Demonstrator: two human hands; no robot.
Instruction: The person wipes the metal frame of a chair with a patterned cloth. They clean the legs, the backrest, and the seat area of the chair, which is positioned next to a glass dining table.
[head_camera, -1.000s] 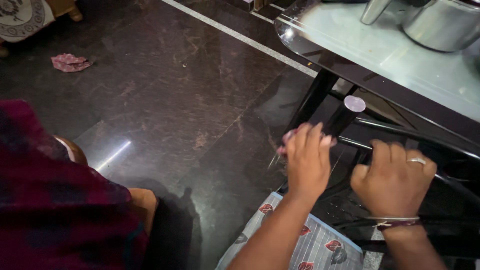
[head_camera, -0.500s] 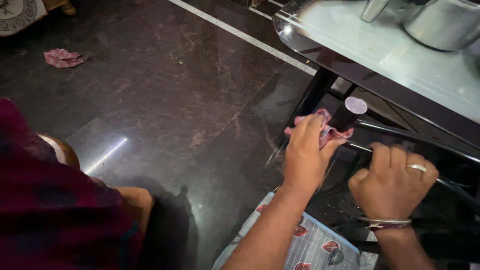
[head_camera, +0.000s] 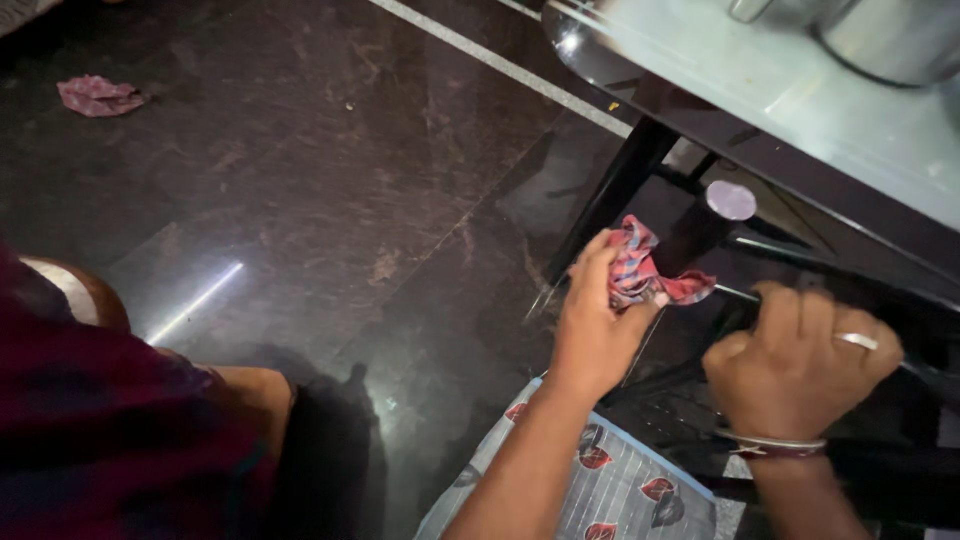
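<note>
Left hand fingers pinch a pink cloth against the dark post; right hand fingers clench a black bar below the table.

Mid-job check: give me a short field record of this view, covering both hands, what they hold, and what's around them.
left hand: grips a crumpled pink-red checked cloth, pressed against a dark cylindrical post
right hand: closed around a dark metal bar of the frame; ring and wrist bangle visible
post: black, tilted, pale round end cap on top
table: glass top above the frame, steel pot on it
floor: dark polished stone, with a second pink cloth lying far left
foreground: patterned cushion below the forearms
</note>
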